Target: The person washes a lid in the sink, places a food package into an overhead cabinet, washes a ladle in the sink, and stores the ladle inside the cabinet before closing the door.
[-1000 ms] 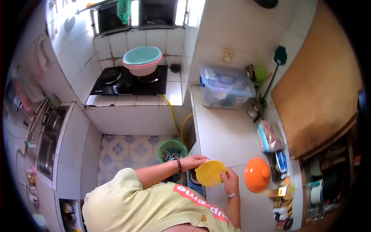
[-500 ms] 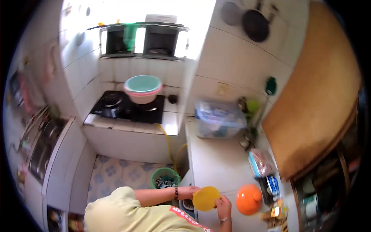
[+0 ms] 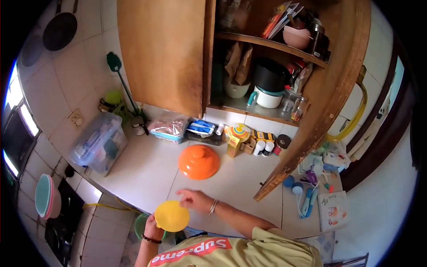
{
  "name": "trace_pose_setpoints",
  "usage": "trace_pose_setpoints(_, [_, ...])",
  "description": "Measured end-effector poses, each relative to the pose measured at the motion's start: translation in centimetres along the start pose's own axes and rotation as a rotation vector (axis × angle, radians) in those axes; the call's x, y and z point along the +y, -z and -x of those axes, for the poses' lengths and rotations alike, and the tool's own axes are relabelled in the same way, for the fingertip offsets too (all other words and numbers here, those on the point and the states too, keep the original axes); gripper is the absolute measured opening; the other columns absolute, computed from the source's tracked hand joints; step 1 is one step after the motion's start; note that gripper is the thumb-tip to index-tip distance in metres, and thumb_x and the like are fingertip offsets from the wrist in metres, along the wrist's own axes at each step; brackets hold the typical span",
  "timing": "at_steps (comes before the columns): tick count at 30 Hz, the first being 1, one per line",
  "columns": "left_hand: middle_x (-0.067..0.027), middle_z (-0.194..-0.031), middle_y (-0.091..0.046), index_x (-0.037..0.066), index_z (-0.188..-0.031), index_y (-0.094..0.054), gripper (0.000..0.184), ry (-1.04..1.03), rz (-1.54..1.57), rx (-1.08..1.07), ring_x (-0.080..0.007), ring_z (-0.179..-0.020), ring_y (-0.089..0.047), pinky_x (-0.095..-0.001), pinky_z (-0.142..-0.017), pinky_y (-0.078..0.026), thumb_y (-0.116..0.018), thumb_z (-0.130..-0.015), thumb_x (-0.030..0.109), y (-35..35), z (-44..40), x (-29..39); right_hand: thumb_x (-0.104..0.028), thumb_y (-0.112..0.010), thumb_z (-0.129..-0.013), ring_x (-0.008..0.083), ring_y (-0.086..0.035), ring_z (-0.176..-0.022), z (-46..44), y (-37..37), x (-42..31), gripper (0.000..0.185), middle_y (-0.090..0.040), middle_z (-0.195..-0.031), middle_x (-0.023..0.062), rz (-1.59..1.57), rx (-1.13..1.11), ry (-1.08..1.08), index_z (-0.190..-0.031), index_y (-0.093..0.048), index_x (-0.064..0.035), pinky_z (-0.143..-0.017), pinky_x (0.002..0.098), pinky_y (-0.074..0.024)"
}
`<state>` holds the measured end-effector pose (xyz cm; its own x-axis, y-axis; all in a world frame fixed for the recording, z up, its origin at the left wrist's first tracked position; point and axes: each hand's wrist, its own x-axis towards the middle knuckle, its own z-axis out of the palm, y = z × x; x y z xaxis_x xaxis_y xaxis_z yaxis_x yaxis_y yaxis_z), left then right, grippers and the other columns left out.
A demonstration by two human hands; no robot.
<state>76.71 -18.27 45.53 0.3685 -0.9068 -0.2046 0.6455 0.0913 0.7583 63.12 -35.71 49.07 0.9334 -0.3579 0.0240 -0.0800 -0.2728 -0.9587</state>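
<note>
My left hand (image 3: 152, 228), with a dark beaded bracelet on its wrist, grips the lower left edge of a flat yellow disc (image 3: 172, 216), perhaps a lid or plate. The disc is held in front of my shirt, near the counter's front edge. Just above its upper right edge, my right hand (image 3: 196, 200) has its fingers stretched out and apart; whether the thumb touches the rim I cannot tell. An orange domed lid (image 3: 199, 163) with a knob rests on the counter beyond my right hand.
On the white counter (image 3: 147, 178) stand a clear plastic bin (image 3: 101, 142), a bagged package (image 3: 169, 127) and several small boxes and bottles. Above it a wooden cabinet door (image 3: 162, 53) hangs open, and another door (image 3: 311, 142) juts out at right. A green basket (image 3: 142, 224) is below.
The view has swung right, from the stove to the counter and open cabinet. My right hand has come off the yellow disc's edge; my left hand keeps its grip.
</note>
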Motion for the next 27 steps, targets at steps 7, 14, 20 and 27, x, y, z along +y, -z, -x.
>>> trace_pose_setpoints(7, [-0.0069,-0.093,-0.057,-0.002,-0.102,-0.05,0.025,-0.013,0.02,-0.055,-0.0148,-0.082,-0.055,-0.0248,-0.071,-0.044,-0.048,-0.077,0.004,-0.6,-0.3,-0.7,-0.007,-0.054,-0.076,0.0091,-0.054,-0.075,1.9,7.0,-0.5,0.035,-0.057,-0.082,0.006,-0.186,0.436,0.115,-0.108,-0.039,-0.0012,-0.066,0.0212,-0.0437])
trace_pose_setpoints(14, [-0.0052,-0.09,-0.057,-0.002,-0.1,-0.051,0.023,0.036,0.025,-0.06,-0.0135,-0.081,-0.055,-0.0239,-0.068,-0.044,-0.049,-0.078,0.003,-1.1,-1.8,-1.6,-0.008,-0.051,-0.079,0.0088,-0.054,-0.069,5.2,8.2,-0.7,0.03,-0.058,-0.082,0.0076,-0.138,0.586,-0.033,-0.106,-0.041,-0.0017,-0.061,0.0195,-0.042])
trace_pose_setpoints(20, [-0.004,-0.09,-0.057,-0.002,-0.102,-0.05,0.024,0.092,-0.029,-0.128,-0.0114,-0.08,-0.055,-0.0218,-0.068,-0.044,-0.049,-0.078,0.004,-3.1,-3.0,-1.2,-0.007,-0.05,-0.079,0.0102,-0.054,-0.067,7.7,8.2,-0.8,0.027,-0.058,-0.081,0.0078,-0.179,0.742,-0.036,-0.104,-0.043,-0.0027,-0.061,0.0206,-0.0431])
trace_pose_setpoints(27, [-0.003,-0.089,-0.057,-0.001,-0.102,-0.05,0.025,0.124,-0.04,-0.169,-0.0104,-0.077,-0.055,-0.0203,-0.066,-0.043,-0.049,-0.078,0.003,-2.9,-4.0,-1.1,-0.006,-0.05,-0.079,0.012,-0.054,-0.067,11.7,9.0,-0.8,0.022,-0.057,-0.076,0.0078,-0.164,1.008,0.064,-0.1,-0.045,-0.0018,-0.06,0.0226,-0.0453])
